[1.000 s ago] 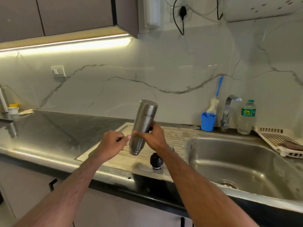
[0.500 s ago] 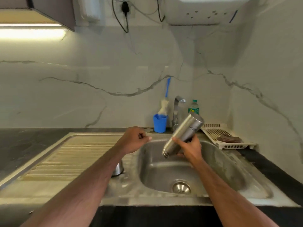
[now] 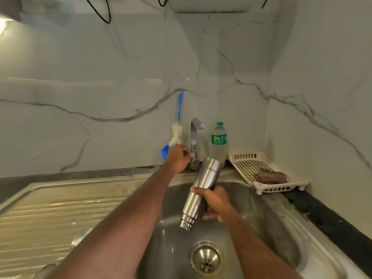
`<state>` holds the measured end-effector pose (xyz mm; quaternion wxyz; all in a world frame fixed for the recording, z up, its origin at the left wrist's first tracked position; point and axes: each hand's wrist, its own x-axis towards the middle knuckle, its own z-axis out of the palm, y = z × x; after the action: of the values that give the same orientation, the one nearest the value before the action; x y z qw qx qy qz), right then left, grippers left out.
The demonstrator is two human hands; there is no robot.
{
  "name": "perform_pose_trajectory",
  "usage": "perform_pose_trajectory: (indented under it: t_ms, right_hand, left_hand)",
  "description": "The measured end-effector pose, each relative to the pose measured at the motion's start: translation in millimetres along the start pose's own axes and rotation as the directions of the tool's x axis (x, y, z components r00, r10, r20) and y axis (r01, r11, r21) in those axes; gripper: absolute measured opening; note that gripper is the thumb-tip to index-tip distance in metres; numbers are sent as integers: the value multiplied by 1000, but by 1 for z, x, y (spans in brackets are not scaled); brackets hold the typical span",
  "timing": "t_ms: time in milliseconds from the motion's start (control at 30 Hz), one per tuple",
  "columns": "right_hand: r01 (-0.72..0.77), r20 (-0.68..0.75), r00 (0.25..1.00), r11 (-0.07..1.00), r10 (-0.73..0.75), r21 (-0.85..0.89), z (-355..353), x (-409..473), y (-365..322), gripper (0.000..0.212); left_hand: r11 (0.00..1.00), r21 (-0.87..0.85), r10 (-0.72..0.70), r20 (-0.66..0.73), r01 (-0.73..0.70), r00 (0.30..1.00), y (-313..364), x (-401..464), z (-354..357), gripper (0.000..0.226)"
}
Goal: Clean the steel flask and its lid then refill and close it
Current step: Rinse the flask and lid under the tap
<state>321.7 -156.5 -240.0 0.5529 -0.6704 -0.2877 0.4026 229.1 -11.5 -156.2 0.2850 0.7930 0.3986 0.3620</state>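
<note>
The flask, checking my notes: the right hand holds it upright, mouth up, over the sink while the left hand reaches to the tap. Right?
Not quite. The head view shows the flask inverted, mouth tilted down over the sink. The right hand holds it; the left hand is at the tap.

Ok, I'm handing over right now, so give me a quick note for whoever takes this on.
Right hand grips the steel flask, tilted mouth-down over the sink.
Left hand is at the tap base, fingers curled; whether it has a grip on the handle is unclear. No water visible.
Lid is off and not in view.
Bottle brush stands in its blue holder.
Left: rinse, scrub, clean lid, refill, close.
</note>
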Motion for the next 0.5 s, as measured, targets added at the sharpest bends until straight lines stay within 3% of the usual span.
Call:
perform_pose_trajectory:
  t_ms: [333,500]
  right_hand:
    - [-55,21,998,998,56,-34,5,20,3,72]
    - [-66,37,997,996,68,-56,8,19,1,76]
  left_hand:
    - [994,-32,-106,-59,104,993,-14,53,53,14]
    - [996,-29,-86,-76,84,993,-19,59,59,17]
